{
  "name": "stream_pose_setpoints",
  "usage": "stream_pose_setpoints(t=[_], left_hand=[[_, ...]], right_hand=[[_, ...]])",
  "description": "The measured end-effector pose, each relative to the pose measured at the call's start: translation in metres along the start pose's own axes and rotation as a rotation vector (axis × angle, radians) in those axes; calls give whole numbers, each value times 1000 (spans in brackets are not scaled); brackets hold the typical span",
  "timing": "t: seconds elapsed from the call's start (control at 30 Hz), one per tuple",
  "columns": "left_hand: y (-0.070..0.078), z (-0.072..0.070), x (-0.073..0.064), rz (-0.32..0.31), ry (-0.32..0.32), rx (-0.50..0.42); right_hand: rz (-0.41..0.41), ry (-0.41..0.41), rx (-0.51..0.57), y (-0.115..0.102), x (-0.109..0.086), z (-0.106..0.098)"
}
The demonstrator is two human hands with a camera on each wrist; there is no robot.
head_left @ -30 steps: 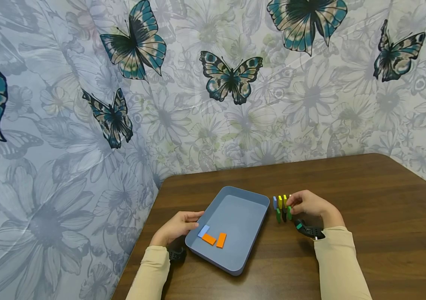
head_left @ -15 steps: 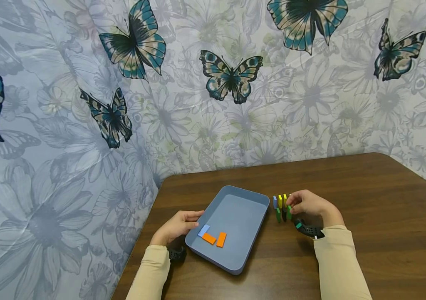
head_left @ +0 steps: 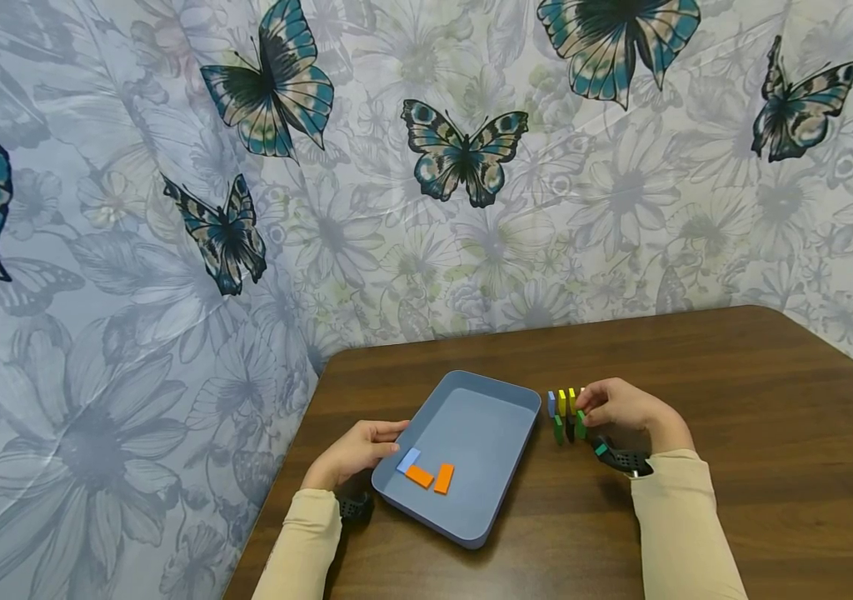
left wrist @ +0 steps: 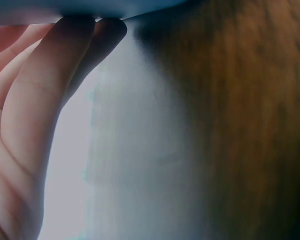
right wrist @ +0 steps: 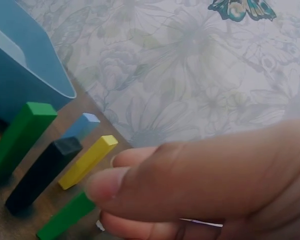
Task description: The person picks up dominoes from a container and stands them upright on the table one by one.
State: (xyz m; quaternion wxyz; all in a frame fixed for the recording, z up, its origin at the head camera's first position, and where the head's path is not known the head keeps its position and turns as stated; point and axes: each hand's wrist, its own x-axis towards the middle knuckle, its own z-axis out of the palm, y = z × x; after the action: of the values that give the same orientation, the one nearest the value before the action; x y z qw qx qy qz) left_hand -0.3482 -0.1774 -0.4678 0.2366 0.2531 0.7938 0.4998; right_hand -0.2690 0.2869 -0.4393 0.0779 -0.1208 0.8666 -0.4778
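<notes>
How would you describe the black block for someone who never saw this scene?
On the brown table, in the head view, find the blue-grey tray. Just right of it, small blocks stand upright; in the row nearer the camera, the black block stands between two green blocks. It is the only black block among them.

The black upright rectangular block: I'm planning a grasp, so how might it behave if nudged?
The black block would probably tip rather than roll: it stands tall on a narrow base, flat-sided. Its straight, crisp edges suggest it is stiff. Toppling, it might hit a green rectangular block standing close by.
</notes>
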Motion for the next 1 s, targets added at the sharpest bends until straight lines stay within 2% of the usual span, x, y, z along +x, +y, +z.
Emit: stream_pose_setpoints(t=[0.27,0.37,0.53,0.77,1.0], left_hand=[[-1,1,0,-6,1,1],[-1,0,0,-4,-3,-1],[1,-1,0,-4,-4,-5],[2,-2,-3,-5,-5,5],[1,0,-1,-2,-12,-9]], right_hand=[[36,65,-59,-12,-8,-4],[41,91,-48,-21,-9,-5],[-12,109,-67,-42,-7,-5],[-110,84,-98,-77,7,10],[-184,-5,-136,-105,35,39]])
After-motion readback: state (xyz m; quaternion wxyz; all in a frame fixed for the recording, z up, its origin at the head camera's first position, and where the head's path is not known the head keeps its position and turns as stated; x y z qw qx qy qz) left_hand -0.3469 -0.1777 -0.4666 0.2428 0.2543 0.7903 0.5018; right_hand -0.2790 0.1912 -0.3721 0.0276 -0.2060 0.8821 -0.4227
